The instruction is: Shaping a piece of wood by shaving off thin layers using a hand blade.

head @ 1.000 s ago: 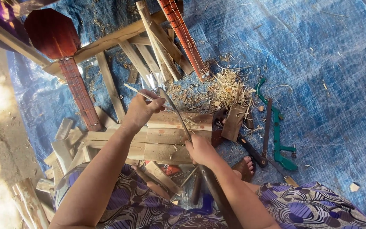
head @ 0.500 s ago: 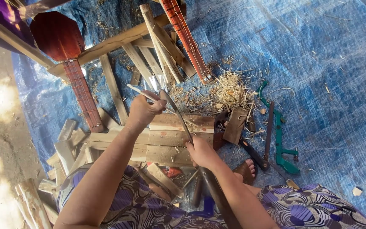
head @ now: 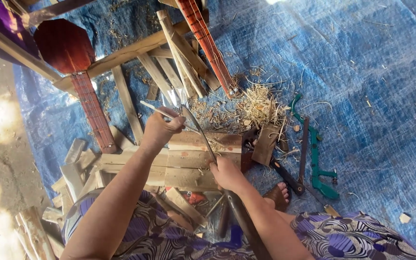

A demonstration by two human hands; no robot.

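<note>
My left hand [head: 161, 128] grips a thin pale wood strip [head: 152, 109] that points up and left over a stack of wooden blocks [head: 188, 161]. My right hand [head: 226, 173] holds the handle of a long curved knife [head: 199, 129], whose blade runs up to the strip near my left fingers. The long dark handle passes under my right forearm toward my lap. A heap of pale shavings [head: 258, 107] lies just beyond the blocks.
A blue tarp [head: 362, 72] covers the ground. Wooden slats [head: 169, 72] and two red stringed-instrument necks [head: 87, 103] lie at the back. A green-framed saw [head: 314, 149], a dark tool and my bare foot [head: 278, 195] are at right. Loose wood offcuts [head: 71, 168] lie left.
Both hands stay on the strip and knife; the blade has shifted only slightly along the strip. Nothing else has moved.
</note>
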